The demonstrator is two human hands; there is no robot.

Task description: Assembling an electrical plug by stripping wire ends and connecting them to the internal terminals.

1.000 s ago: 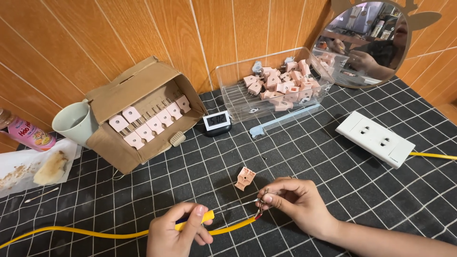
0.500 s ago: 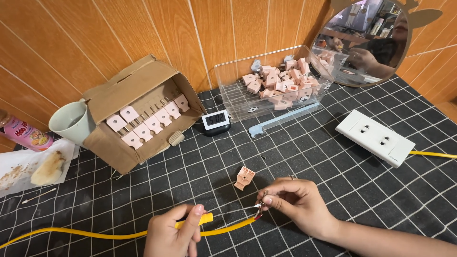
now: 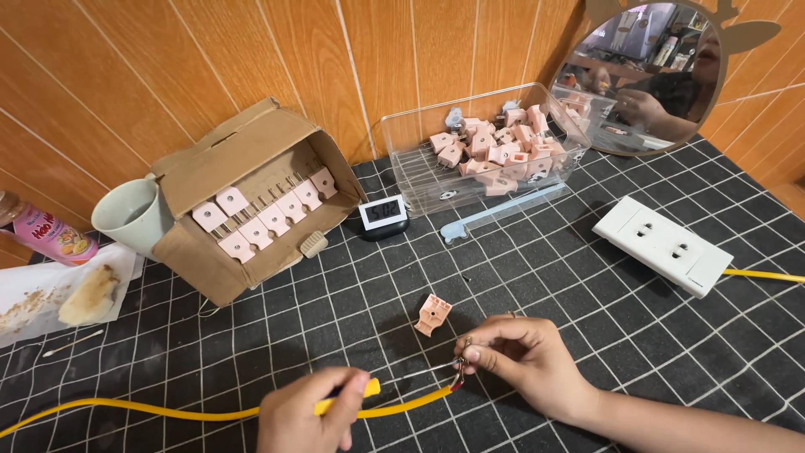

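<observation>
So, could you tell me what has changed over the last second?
Very little. The left hand still pinches the yellow cable, and the right hand still grips its stripped end. The pink plug part, cardboard box and white socket lie where they were.

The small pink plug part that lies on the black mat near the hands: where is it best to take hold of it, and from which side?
Probably by its two long sides, near the middle. The pink plug part lies flat and tilted on the mat, alone, with free space around it. Coming from above with thumb and one finger looks easiest. The right hand is nearest, but it is pinching the wire ends of the yellow cable.
</observation>
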